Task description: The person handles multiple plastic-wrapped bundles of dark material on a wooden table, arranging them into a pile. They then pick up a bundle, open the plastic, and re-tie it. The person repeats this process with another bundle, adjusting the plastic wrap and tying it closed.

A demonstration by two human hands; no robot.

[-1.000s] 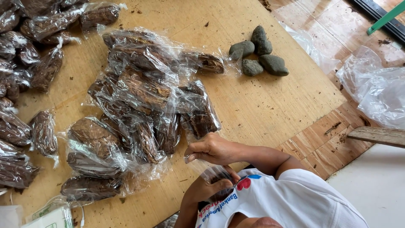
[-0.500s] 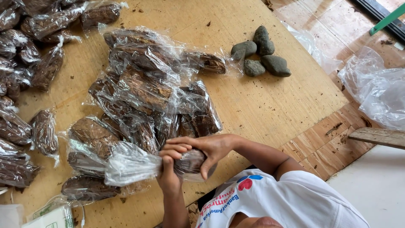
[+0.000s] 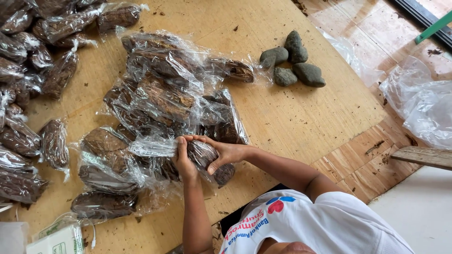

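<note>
A wooden board (image 3: 301, 117) on a tiled floor carries a heap of clear plastic bags (image 3: 165, 94) filled with dark brown material, too overlapped to count; a second pile (image 3: 28, 94) crowds its left edge. Four grey stones (image 3: 292, 61) lie near the far right edge, well apart from the hands. At the near edge, the right hand (image 3: 226, 153) wraps closed around one filled bag (image 3: 202, 153), while the left hand (image 3: 184, 160) pinches the bag's twisted plastic neck.
</note>
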